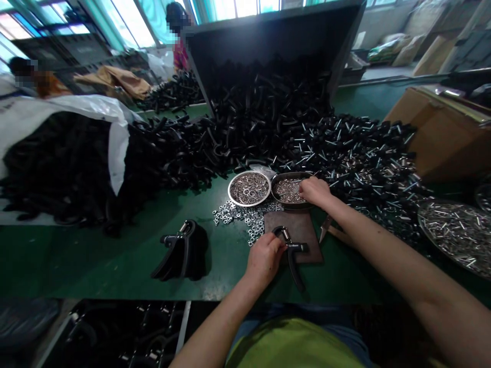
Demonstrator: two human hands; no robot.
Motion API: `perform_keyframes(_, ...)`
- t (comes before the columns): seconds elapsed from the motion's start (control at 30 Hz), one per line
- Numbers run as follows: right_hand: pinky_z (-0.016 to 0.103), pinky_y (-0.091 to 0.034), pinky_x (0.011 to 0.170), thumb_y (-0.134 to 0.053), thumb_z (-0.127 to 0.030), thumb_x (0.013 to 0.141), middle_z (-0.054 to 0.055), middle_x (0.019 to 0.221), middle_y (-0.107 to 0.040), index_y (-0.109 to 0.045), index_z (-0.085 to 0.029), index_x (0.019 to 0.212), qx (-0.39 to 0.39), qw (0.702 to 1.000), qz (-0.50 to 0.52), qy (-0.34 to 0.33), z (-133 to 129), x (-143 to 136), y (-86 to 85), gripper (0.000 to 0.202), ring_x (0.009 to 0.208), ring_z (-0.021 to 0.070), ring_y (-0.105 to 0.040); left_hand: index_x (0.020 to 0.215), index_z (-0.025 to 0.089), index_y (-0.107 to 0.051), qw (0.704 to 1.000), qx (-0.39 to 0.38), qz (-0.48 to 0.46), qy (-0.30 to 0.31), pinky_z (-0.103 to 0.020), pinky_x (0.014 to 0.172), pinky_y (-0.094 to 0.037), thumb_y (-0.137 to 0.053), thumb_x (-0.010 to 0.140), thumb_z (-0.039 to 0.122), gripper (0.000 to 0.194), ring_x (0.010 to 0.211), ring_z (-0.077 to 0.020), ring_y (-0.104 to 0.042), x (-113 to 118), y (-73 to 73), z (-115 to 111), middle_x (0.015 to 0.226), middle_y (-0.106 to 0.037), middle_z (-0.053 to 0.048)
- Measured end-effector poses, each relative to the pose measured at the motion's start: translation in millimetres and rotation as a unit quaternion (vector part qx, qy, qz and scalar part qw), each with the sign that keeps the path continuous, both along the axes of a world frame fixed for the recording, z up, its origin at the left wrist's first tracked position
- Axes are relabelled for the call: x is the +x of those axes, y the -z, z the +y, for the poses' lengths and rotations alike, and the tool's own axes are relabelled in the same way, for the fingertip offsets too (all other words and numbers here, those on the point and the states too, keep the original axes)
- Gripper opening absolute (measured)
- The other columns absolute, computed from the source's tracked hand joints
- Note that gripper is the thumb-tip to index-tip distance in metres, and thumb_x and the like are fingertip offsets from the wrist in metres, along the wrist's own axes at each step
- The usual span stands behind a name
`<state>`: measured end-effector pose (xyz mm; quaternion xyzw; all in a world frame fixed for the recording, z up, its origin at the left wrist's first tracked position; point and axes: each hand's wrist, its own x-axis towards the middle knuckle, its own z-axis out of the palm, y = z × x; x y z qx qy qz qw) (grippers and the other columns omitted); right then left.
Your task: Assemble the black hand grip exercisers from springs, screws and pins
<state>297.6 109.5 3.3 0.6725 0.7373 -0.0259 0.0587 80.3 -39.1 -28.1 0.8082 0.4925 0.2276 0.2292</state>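
Note:
My left hand (265,258) is closed around one side of a black hand grip strengthener (294,266) with a metal spring, over a brown square pad (312,230). My right hand (315,191) reaches into a dark round pan (293,205) of small metal parts, its fingertips pinched together among them; what they hold, if anything, is too small to make out. Beside that pan stands a silver-rimmed bowl (229,193) of small metal pieces and rings. Loose nuts (253,220) are scattered in front of the bowls. Several more hand grips (184,250) stand stacked to the left.
A big heap of black handles (238,133) spills from a tilted bin (268,41). Handles with bolts (356,148) lie at right, near a cardboard box (441,133) and a tray of metal pins (460,230). A wooden-handled tool (339,235) lies under my right forearm. Two people are beyond.

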Motion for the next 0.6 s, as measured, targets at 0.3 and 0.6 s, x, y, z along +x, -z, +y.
perform_keyframes(0.3,0.028,-0.044,0.075,-0.057,-0.026,0.082,0.009,0.099,-0.068,-0.069,-0.020,0.102,0.031,0.998,0.043,-0.017,-14,5,-3.5,0.024,0.097,0.0215,-0.058,0.078,0.018,-0.066,0.994,-0.074,-0.059,-0.058,-0.022,0.066,-0.041,-0.058,0.083,0.026,0.012,0.072,-0.0129,-0.057,4,-6.6,5,0.078,-0.061,-0.001)
perform_keyframes(0.6,0.030,-0.041,0.065,-0.050,-0.042,0.085,0.005,0.089,-0.063,-0.060,-0.021,0.090,0.053,0.996,0.050,-0.048,-123,59,-6.5,0.024,0.087,0.0218,-0.055,0.077,0.018,-0.067,0.992,-0.087,-0.076,-0.058,-0.023,0.066,-0.042,-0.060,0.082,0.023,0.010,0.073,-0.0132,-0.057,2,-8.7,8,0.077,-0.062,-0.002)
